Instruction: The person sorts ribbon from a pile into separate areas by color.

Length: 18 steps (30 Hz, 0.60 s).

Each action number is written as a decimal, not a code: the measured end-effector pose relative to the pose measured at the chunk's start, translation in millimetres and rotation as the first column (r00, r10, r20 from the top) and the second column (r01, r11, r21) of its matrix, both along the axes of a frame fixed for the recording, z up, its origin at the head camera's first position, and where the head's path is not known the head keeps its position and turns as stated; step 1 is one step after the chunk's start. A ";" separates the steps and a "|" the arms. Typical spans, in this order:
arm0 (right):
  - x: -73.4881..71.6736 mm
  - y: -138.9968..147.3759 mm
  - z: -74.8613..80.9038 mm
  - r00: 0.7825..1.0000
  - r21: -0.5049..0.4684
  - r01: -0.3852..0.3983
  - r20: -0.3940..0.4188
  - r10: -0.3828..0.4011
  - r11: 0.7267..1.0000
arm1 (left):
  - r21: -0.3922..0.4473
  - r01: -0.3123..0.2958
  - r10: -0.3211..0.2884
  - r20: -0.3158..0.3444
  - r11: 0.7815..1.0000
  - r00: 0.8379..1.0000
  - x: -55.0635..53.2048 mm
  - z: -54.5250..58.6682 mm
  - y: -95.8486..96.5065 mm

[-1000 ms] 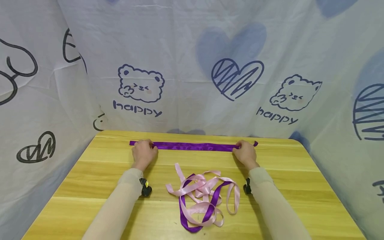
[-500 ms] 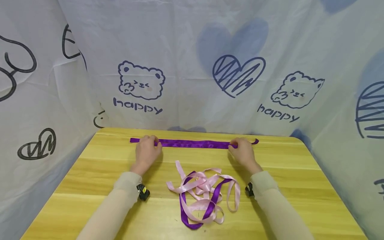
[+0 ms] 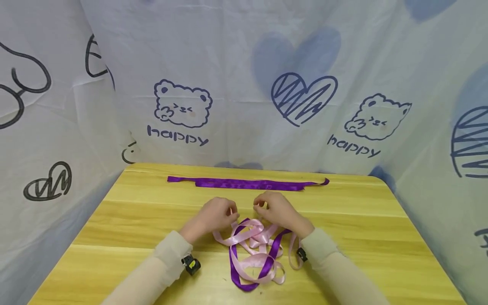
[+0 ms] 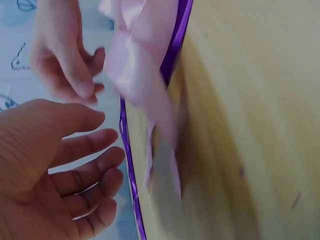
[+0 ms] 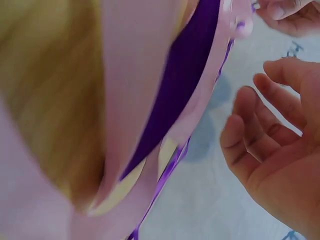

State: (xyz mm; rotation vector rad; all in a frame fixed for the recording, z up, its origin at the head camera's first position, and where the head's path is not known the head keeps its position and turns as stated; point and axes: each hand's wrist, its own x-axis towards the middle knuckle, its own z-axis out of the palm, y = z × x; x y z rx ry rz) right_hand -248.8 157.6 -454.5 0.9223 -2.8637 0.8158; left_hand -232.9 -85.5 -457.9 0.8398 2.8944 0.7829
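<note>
A tangle of pink ribbon [image 3: 248,259] and purple ribbon [image 3: 233,267] lies in the middle of the table. Over its far left edge is my left hand [image 3: 217,215], its fingers loosely bent and holding nothing in the left wrist view. My right hand [image 3: 280,209] hovers at the pile's far right side; the right wrist view shows its relaxed fingers [image 5: 245,105] with nothing between them. The two hands face each other, a small gap apart. Behind them, a purple ribbon [image 3: 248,184] is laid out lengthwise, folded over itself, both ends pointing outward. The hands cover parts of the pink ribbon.
The wooden table [image 3: 114,237] has rounded far corners. A white printed cloth [image 3: 236,127] hangs around its back and sides. A small black camera [image 3: 191,264] sits on the left wrist, another [image 3: 302,254] on the right.
Both hands have let go of the purple ribbon at the back and moved nearer and inward, over the tangled pile. The long purple ribbon stays stretched out at the back.
</note>
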 end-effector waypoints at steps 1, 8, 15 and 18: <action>2.2 -3.0 -0.4 1.000 0.015 -0.024 0.016 0.024 1.000 | -0.006 0.029 -0.029 0.006 1.000 1.000 2.6 -1.1 2.2; 14.2 -15.3 -2.1 0.985 0.083 -0.140 0.118 0.129 0.987 | 0.004 0.114 -0.114 0.027 0.993 0.993 17.1 -5.7 9.7; 19.6 -18.1 2.0 0.981 0.104 -0.144 0.145 0.128 0.984 | 0.031 0.156 -0.157 0.009 0.987 0.988 21.5 -7.4 7.2; 19.9 -18.8 1.7 0.975 0.113 -0.137 0.189 0.114 0.984 | 0.042 0.164 -0.165 0.030 0.986 0.986 22.0 -8.4 6.3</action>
